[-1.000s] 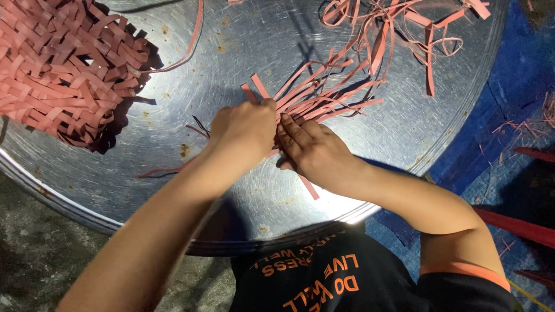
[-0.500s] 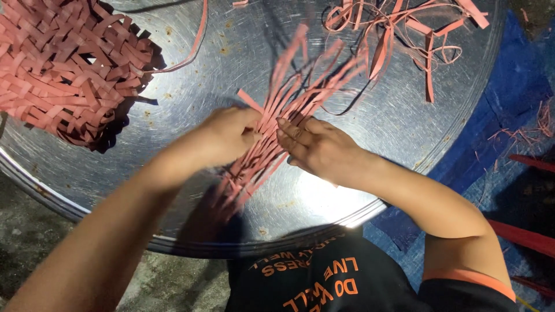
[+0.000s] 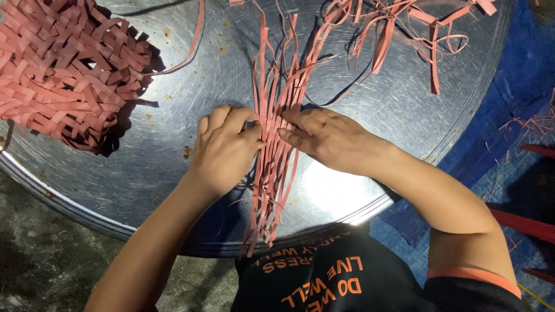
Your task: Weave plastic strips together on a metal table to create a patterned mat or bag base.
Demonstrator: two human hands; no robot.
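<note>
Strips (image 3: 276, 144), thin and reddish pink, lie gathered in a bundle running toward you across the middle of a round metal tray (image 3: 393, 104). Your left hand (image 3: 224, 151) presses the bundle's left side, fingers curled and thumb against it. Your right hand (image 3: 324, 137) rests flat on its right side, fingers extended. A woven mat (image 3: 63, 69) of similar strips sits at the tray's far left, and loose scraps (image 3: 404, 29) lie far right.
</note>
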